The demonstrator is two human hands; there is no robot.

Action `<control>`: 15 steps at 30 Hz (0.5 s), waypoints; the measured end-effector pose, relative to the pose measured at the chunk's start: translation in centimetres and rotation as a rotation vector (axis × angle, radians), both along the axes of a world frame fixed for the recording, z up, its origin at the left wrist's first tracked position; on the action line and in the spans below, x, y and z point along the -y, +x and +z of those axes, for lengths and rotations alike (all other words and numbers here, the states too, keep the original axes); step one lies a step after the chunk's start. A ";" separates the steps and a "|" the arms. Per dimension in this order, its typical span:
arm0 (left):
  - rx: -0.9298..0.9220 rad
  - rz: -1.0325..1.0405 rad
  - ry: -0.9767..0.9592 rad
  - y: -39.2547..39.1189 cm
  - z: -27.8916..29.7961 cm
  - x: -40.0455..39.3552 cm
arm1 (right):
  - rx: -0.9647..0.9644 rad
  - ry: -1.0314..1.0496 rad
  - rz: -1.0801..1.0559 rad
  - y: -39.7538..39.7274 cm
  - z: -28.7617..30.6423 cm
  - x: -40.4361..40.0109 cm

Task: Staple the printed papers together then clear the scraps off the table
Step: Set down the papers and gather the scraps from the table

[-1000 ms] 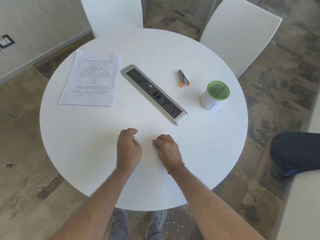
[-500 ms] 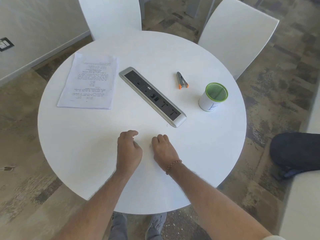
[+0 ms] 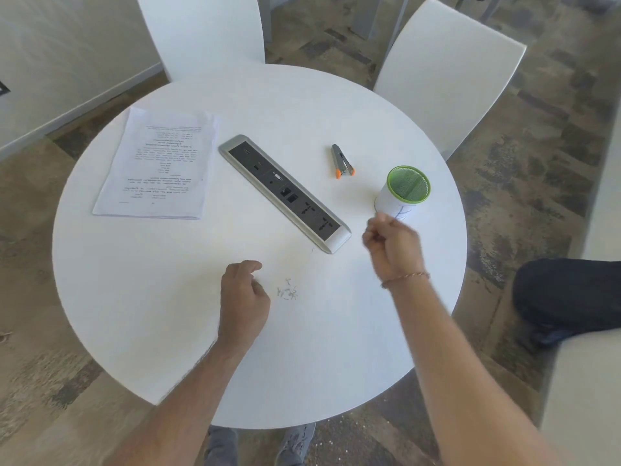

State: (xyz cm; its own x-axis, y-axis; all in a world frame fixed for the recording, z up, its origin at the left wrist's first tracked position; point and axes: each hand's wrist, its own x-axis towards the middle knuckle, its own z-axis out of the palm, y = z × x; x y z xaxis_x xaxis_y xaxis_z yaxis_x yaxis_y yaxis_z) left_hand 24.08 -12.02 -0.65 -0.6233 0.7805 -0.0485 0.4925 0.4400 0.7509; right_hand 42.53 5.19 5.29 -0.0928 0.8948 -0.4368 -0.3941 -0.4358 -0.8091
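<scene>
A small heap of staple scraps (image 3: 288, 292) lies on the round white table (image 3: 168, 297), just right of my left hand (image 3: 243, 299), whose fingers are loosely curled on the tabletop with nothing visible in them. My right hand (image 3: 391, 245) is raised, blurred, with fingertips pinched together just below the green-rimmed mesh cup (image 3: 403, 193); whether it holds scraps I cannot tell. The printed papers (image 3: 161, 164) lie stacked at the far left. A grey stapler with orange tips (image 3: 342, 161) rests beyond the power strip.
A silver power and socket strip (image 3: 285, 193) runs diagonally across the table's middle. Two white chairs (image 3: 208, 31) (image 3: 447, 85) stand at the far side. A dark bag (image 3: 568, 294) sits on the floor at the right.
My right hand has lifted off the table and swung right toward the green cup, uncovering the staple scraps. My left hand has hardly moved.
</scene>
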 end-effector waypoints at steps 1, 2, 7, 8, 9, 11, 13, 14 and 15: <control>-0.001 0.001 0.001 0.0 -0.1 -0.1 | 0.033 0.040 -0.038 0.8 0.8 -1.6; -0.001 0.002 0.003 0.1 -0.1 -0.1 | 0.101 0.089 -0.075 1.4 1.6 -3.2; 0.022 -0.005 0.003 0.4 0.0 -0.5 | 0.924 0.307 -0.110 2.9 2.1 -10.5; 0.020 -0.009 0.003 0.5 0.1 -0.7 | 1.083 0.338 -0.047 2.8 2.0 -11.3; 0.018 -0.011 0.005 0.5 0.1 -0.8 | 1.213 0.360 0.019 2.7 1.8 -11.9; 0.024 -0.006 0.004 0.5 0.1 -0.9 | 1.387 0.379 0.116 2.5 1.4 -12.5; 0.032 -0.006 0.007 0.5 0.2 -1.0 | 1.478 0.377 0.174 2.5 1.0 -12.8; 0.032 -0.007 0.011 0.4 0.2 -1.0 | 1.512 0.381 0.193 2.4 1.0 -12.7; 0.033 -0.007 0.014 0.4 0.2 -1.0 | 1.535 0.390 0.207 2.4 0.9 -12.7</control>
State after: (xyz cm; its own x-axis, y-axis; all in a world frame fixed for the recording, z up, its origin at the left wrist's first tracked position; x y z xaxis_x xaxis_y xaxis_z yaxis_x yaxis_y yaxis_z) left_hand 24.44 -11.02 -0.42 -0.6159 0.7857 -0.0581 0.4704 0.4259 0.7729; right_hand 44.97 17.93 6.21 0.0706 0.9974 0.0157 0.8990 -0.0568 -0.4342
